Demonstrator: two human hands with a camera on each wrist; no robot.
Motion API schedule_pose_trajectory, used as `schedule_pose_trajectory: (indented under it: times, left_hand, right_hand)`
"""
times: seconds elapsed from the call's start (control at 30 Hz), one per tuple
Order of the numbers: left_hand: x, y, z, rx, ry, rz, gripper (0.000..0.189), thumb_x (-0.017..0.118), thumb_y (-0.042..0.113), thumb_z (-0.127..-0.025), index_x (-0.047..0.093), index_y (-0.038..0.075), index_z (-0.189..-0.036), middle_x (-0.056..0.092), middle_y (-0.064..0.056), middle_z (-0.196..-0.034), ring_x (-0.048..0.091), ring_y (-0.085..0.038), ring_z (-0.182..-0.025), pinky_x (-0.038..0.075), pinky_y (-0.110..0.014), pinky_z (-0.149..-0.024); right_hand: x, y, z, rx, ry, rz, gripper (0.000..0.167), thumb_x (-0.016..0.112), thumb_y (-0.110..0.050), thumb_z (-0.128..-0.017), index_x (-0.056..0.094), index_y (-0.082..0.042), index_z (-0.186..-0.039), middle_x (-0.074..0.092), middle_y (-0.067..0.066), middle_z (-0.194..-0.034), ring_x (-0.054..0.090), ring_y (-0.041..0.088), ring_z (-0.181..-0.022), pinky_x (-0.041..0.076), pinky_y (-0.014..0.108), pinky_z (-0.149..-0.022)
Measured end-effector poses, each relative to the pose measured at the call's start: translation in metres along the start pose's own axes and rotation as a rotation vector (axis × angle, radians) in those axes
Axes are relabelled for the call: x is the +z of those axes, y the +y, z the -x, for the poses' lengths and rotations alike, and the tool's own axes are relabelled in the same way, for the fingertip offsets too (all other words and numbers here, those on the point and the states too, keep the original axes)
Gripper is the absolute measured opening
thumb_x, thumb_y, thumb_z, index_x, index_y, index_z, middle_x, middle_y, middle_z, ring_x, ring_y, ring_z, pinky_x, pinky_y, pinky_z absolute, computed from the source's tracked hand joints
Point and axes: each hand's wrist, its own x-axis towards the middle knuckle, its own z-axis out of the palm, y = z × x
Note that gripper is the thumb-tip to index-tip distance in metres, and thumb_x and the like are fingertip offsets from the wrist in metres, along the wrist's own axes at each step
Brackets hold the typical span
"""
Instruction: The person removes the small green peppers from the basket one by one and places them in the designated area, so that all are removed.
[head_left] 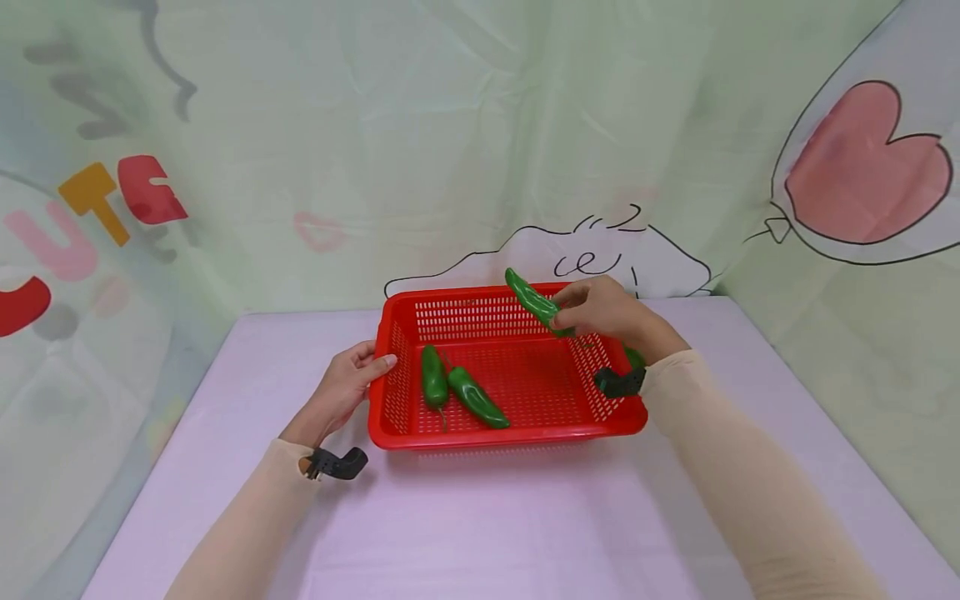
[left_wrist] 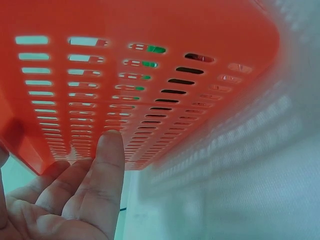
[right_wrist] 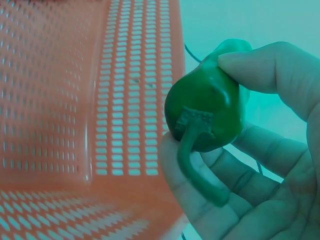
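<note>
A red slotted plastic basket (head_left: 517,435) sits in the middle of the table. My left hand (head_left: 347,385) grips its left side, thumb over the rim; in the left wrist view the fingers (left_wrist: 107,165) lie against the outer wall. Over the basket's back right part, my right hand (head_left: 603,310) pinches a green pepper (head_left: 531,298) between thumb and fingers. Its curved stem (right_wrist: 192,160) faces the right wrist camera. Two more green peppers, one upright in view (head_left: 433,379) and one slanted (head_left: 477,398), lie on the basket's floor at the left.
Something green (head_left: 634,358) shows past the basket's right rim, partly hidden by my right wrist. The table (head_left: 480,525) has a pale lilac cover. A printed curtain (head_left: 420,167) hangs along its back and sides. Each wrist carries a black camera mount (head_left: 337,463).
</note>
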Motion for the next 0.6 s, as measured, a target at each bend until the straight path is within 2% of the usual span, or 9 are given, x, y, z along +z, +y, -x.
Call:
schedule_pose_trajectory:
  times: [0.2, 0.43, 0.6]
  left_hand:
    - [0.000, -0.001, 0.000, -0.011, 0.009, -0.005, 0.057, 0.065, 0.030, -0.105, 0.047, 0.006, -0.153, 0.065, -0.020, -0.139, 0.072, -0.025, -0.111, 0.062, -0.035, -0.089]
    - [0.001, 0.001, 0.001, -0.021, 0.014, -0.016, 0.055, 0.065, 0.029, -0.105, 0.048, 0.007, -0.152, 0.065, -0.018, -0.138, 0.072, -0.025, -0.111, 0.062, -0.037, -0.090]
    - [0.001, 0.001, 0.001, -0.019, 0.009, -0.017, 0.059, 0.066, 0.032, -0.104, 0.046, 0.008, -0.154, 0.064, -0.018, -0.140, 0.072, -0.025, -0.113, 0.062, -0.037, -0.091]
  right_hand:
    - [-0.024, 0.014, 0.011, 0.032, 0.050, 0.001, 0.051, 0.076, -0.026, -0.093, 0.063, -0.002, -0.136, 0.067, 0.017, -0.120, 0.067, 0.032, -0.104, 0.059, 0.046, -0.095]
    - [-0.054, 0.035, 0.024, 0.040, 0.122, 0.024, 0.056, 0.072, -0.029, -0.098, 0.056, 0.002, -0.143, 0.066, 0.020, -0.127, 0.069, 0.029, -0.108, 0.060, 0.045, -0.097]
    - [-0.073, 0.055, 0.032, 0.088, 0.165, 0.036, 0.062, 0.070, -0.031, -0.099, 0.050, 0.003, -0.147, 0.062, 0.024, -0.135, 0.068, 0.028, -0.110, 0.056, 0.050, -0.103]
